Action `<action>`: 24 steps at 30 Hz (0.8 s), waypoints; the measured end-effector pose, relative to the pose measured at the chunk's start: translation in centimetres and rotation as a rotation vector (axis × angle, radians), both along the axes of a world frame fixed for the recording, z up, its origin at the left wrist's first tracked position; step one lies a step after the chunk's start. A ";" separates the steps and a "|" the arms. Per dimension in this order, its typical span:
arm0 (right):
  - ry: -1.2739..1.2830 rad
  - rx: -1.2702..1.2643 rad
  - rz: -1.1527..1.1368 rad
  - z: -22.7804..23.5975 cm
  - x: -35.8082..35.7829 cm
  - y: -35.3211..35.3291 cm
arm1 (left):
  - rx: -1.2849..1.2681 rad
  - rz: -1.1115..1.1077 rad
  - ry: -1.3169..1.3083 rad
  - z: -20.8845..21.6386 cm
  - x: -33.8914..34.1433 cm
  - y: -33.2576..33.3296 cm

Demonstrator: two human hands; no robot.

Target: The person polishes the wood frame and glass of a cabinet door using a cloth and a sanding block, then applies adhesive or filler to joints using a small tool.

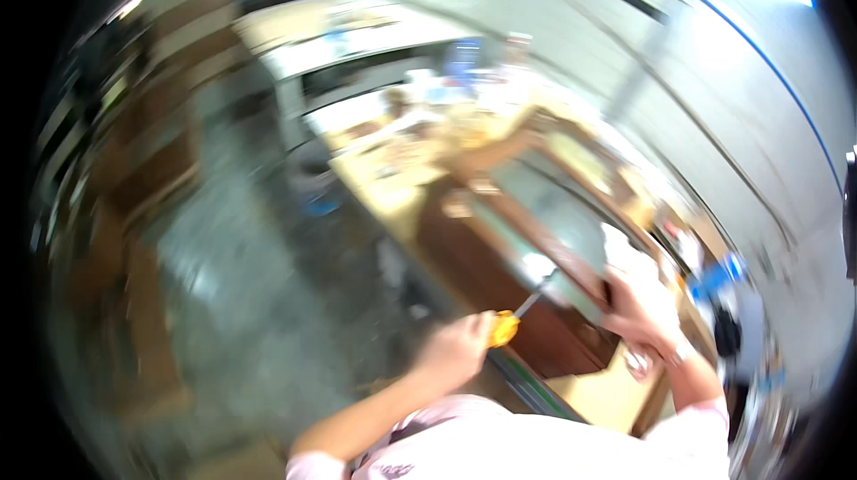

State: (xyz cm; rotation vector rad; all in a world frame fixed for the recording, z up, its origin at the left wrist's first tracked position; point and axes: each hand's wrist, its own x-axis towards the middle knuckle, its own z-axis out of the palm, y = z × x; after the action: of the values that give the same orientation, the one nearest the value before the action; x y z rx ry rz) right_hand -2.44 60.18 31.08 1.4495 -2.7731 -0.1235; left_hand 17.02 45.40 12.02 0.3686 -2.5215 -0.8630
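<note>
My left hand (455,351) is closed round the yellow handle of a screwdriver (503,329). The metal shaft points up and right, toward a brown wooden case (482,275) with glass-like panes in its frame. That case lies on a long workbench in front of me. At its near right end is my right hand (641,306), against the frame's edge. A pale patch beside those fingers could be a cloth or paper; motion blur hides what it is and how the fingers are bent.
Blurred small items and a blue container (462,61) crowd the workbench (384,178) farther along. Beyond stands a white table (312,56). A dark bucket (311,163) is on the floor beside the bench, and brown cardboard-like boxes (147,168) line the left. A pale wall (714,114) runs along the right.
</note>
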 end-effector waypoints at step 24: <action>-0.077 -0.121 0.200 -3.1 -3.6 2.6 | -0.313 -0.196 0.026 -0.6 -1.5 -1.0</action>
State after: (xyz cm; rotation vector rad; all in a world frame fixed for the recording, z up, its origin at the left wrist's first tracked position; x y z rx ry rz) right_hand -6.00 62.75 28.02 1.7209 -2.6196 0.1029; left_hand 15.53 44.41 11.40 0.0086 -2.6428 -0.5209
